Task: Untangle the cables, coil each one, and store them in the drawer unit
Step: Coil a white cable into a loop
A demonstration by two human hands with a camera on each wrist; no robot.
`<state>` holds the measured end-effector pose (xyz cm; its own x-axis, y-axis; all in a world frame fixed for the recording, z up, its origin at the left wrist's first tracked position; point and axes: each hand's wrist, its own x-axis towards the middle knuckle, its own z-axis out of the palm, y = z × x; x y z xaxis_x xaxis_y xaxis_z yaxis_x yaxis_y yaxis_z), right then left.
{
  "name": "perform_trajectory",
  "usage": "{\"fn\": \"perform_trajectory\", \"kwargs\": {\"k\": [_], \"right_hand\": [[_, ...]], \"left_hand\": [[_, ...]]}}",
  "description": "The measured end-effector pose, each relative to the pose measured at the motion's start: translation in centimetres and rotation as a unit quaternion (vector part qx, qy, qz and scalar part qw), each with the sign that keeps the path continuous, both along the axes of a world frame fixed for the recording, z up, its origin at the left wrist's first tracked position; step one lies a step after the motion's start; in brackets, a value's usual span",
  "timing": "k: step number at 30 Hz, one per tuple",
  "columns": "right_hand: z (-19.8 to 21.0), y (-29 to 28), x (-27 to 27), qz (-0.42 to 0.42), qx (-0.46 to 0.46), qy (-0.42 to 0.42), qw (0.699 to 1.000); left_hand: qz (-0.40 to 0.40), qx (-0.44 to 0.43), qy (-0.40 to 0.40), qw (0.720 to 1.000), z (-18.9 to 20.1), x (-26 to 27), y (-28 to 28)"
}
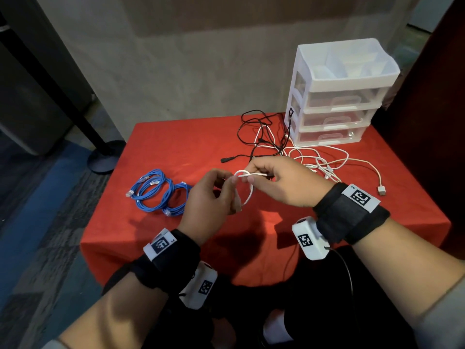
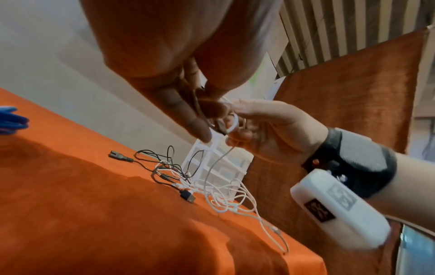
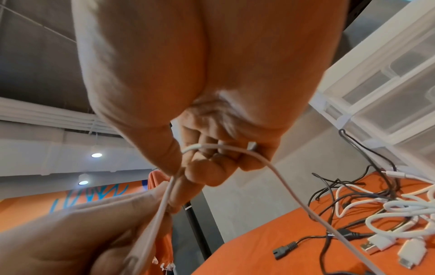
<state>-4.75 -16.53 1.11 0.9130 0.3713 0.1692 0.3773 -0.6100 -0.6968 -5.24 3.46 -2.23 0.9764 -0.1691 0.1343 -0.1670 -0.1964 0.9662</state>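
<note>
Both hands hold a thin white cable [image 1: 247,195] above the red table [image 1: 176,147]; it is bent into a small loop. My left hand [image 1: 214,195] pinches the loop [image 2: 231,122] on its left side. My right hand [image 1: 271,180] pinches the cable's end [image 3: 212,147] at the top of the loop, with the plug by its fingers. The cable trails down to a tangle of white and black cables [image 1: 289,149] lying in front of the drawer unit [image 1: 337,96]. The white drawer unit stands at the table's back right, its three clear drawers shut.
Two coiled blue network cables [image 1: 161,192] lie on the left of the table. A white USB plug [image 1: 382,190] lies near the right edge. A black power plug [image 1: 225,159] points left from the tangle. A black pole base [image 1: 105,157] stands on the floor at left.
</note>
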Motion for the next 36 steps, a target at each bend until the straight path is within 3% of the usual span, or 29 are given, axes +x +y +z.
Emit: {"fn": "perform_trajectory", "kwargs": {"k": [4,7,9,11,15,17,19,21,23,28,32,36], "right_hand": [[-0.3,0.8,0.1,-0.015,-0.007,-0.022,1.000],[-0.4,1.3,0.3,-0.030,-0.004,-0.021,0.999],[-0.4,1.4,0.3,-0.032,-0.003,-0.017,0.999],[-0.4,1.2,0.3,-0.024,-0.001,-0.004,1.000],[-0.3,0.9,0.0,-0.023,-0.012,0.014,1.000],[-0.4,0.8,0.0,-0.024,-0.012,0.015,1.000],[-0.6,0.6,0.0,-0.012,-0.004,0.019,1.000],[-0.7,0.6,0.1,0.011,-0.007,0.017,1.000],[-0.6,0.6,0.3,0.022,-0.015,0.009,1.000],[-0.2,0.1,0.5,0.029,-0.025,0.003,0.999],[0.1,-0.2,0.5,0.019,0.004,-0.002,1.000],[-1.1,-1.1,1.2,-0.051,0.068,-0.018,0.996]], "left_hand": [[0.026,0.047,-0.027,0.998,-0.6,-0.3,-0.6],[0.029,-0.049,0.065,0.996,-0.3,-0.6,-1.0],[0.007,-0.118,0.154,0.981,0.1,-0.8,-0.9],[-0.015,-0.130,0.180,0.975,0.2,-0.6,-0.5],[-0.039,0.052,0.021,0.998,-0.4,0.0,0.7],[-0.064,0.081,0.010,0.995,-0.3,0.1,1.2],[-0.092,0.007,0.101,0.991,0.6,0.0,1.4],[-0.110,-0.107,0.226,0.962,1.8,-0.2,1.2],[-0.123,-0.140,0.283,0.941,2.5,-0.2,0.8],[-0.127,-0.228,0.355,0.898,2.8,0.1,0.5],[-0.162,-0.209,0.371,0.890,3.1,0.3,1.0],[-0.150,-0.273,0.355,0.882,3.4,0.6,1.8]]}}
